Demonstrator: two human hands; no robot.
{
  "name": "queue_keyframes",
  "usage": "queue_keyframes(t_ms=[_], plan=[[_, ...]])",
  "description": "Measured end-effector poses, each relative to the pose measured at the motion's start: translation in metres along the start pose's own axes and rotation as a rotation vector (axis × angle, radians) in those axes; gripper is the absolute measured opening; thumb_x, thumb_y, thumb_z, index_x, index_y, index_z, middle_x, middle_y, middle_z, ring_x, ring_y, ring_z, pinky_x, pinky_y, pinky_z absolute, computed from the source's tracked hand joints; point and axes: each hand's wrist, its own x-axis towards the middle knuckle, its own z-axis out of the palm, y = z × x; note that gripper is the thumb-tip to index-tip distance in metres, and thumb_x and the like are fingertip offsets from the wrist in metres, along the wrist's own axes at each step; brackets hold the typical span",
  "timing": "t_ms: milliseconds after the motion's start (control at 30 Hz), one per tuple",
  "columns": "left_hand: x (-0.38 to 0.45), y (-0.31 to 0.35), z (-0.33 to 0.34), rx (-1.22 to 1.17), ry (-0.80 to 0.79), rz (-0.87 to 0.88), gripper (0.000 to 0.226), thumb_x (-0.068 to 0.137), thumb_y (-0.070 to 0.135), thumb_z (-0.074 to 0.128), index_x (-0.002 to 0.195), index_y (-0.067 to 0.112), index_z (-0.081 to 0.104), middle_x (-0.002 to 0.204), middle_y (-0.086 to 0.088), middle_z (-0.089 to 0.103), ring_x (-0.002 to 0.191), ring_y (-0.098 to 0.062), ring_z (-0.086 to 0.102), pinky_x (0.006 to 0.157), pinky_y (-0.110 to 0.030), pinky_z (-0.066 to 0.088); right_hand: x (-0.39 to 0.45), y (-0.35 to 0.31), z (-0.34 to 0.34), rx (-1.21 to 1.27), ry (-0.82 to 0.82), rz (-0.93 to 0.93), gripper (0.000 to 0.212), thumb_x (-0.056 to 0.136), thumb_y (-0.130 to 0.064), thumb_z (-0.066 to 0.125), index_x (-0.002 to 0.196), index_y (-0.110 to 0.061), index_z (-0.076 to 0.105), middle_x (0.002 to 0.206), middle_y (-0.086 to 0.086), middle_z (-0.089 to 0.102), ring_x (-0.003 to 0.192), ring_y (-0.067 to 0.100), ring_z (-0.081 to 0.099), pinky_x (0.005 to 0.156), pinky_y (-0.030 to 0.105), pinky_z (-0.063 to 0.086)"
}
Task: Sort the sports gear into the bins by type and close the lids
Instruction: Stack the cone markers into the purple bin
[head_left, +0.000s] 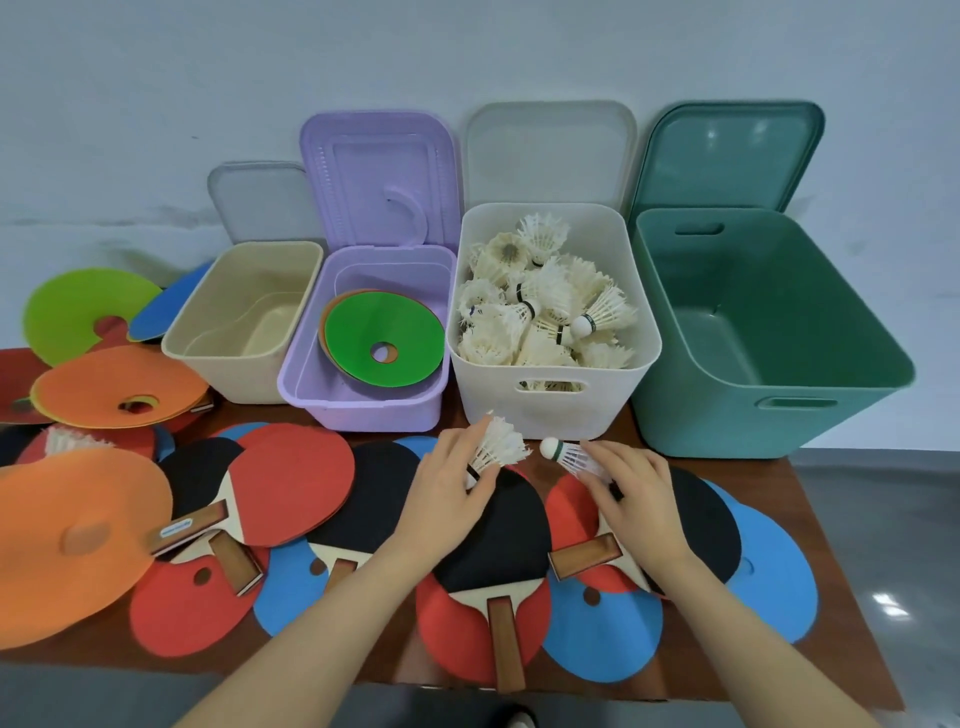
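My left hand (448, 486) grips a white shuttlecock (500, 448) by its base, feathers pointing up. My right hand (636, 491) pinches a second shuttlecock (563, 453) by its feathers, cork end pointing left. Both hands hover just in front of the white bin (550, 410), which is full of shuttlecocks. The purple bin (363, 405) holds a green disc cone (384, 338) on top of orange ones. The beige bin (228, 364) and the green bin (769, 415) hold nothing. Table tennis paddles (493, 545) and flat disc cones lie spread over the table under my hands.
All lids stand open against the wall behind their bins. Orange (119, 387), lime (78, 306) and blue (774, 566) disc cones lie scattered left and right. Another shuttlecock (67, 440) lies at the far left. The table's front edge runs near my forearms.
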Motion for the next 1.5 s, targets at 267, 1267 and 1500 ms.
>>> queue_keyframes(t_ms=[267, 1267, 1500], plan=[[0.044, 0.039, -0.037, -0.075, 0.21, 0.174, 0.048, 0.086, 0.028, 0.053, 0.132, 0.014, 0.05, 0.108, -0.003, 0.048, 0.079, -0.014, 0.05, 0.078, -0.028, 0.046, 0.046, -0.043, -0.037, 0.018, 0.246, -0.097, 0.031, 0.087, -0.031, 0.054, 0.11, -0.014, 0.066, 0.096, 0.002, 0.064, 0.089, 0.011, 0.05, 0.084, 0.029, 0.034], [0.154, 0.065, 0.007, 0.709, -0.315, 0.197, 0.053, 0.101, 0.039, 0.02, 0.148, 0.015, 0.02, 0.156, 0.002, 0.016, 0.143, -0.016, 0.005, 0.113, -0.043, -0.004, 0.127, -0.004, -0.047, -0.299, -0.286, 0.167, 0.079, 0.084, -0.059, -0.007, 0.148, -0.02, 0.019, 0.155, -0.006, 0.02, 0.142, 0.008, 0.011, 0.111, 0.04, -0.005], [0.139, 0.064, -0.028, 0.633, -0.103, 0.21, 0.062, 0.091, 0.043, 0.013, 0.139, 0.015, 0.04, 0.147, -0.002, 0.037, 0.137, -0.019, 0.029, 0.107, -0.036, 0.013, 0.133, -0.029, -0.054, -0.28, -0.014, 0.077, 0.051, 0.089, -0.042, 0.029, 0.122, -0.015, 0.056, 0.127, 0.004, 0.057, 0.116, 0.025, 0.053, 0.094, 0.034, 0.02]])
